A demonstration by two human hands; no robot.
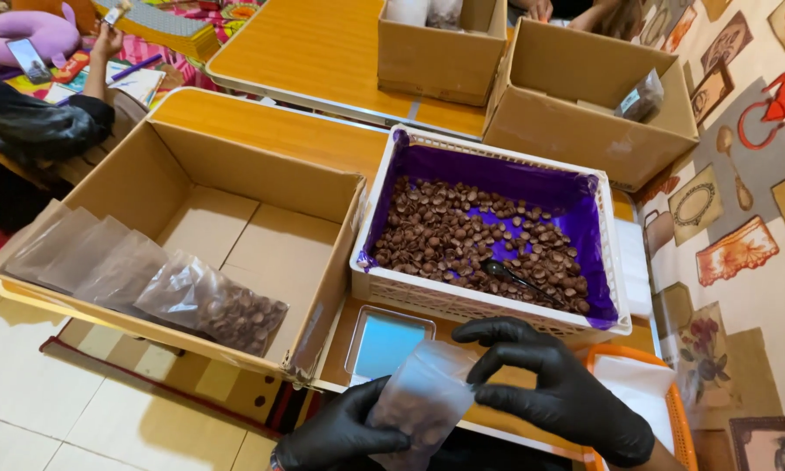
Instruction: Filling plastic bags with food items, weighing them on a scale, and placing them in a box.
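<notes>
Both my hands wear black gloves and hold one small clear plastic bag [423, 397] partly filled with brown round pieces. My left hand [340, 433] grips the bag's lower side. My right hand [558, 384] pinches its upper edge. Just beyond them stands a white basket [488, 305] lined with purple plastic, holding many brown pieces and a dark scoop [514, 277]. A small scale with a blue top [385, 343] sits under the bag.
A cardboard box [261, 205] at left has a filled bag [222, 305] and flat bags draped over its near wall. Two more boxes [584, 131] stand behind. An orange tray [671, 401] lies at right. Another person's arm [52, 122] is at far left.
</notes>
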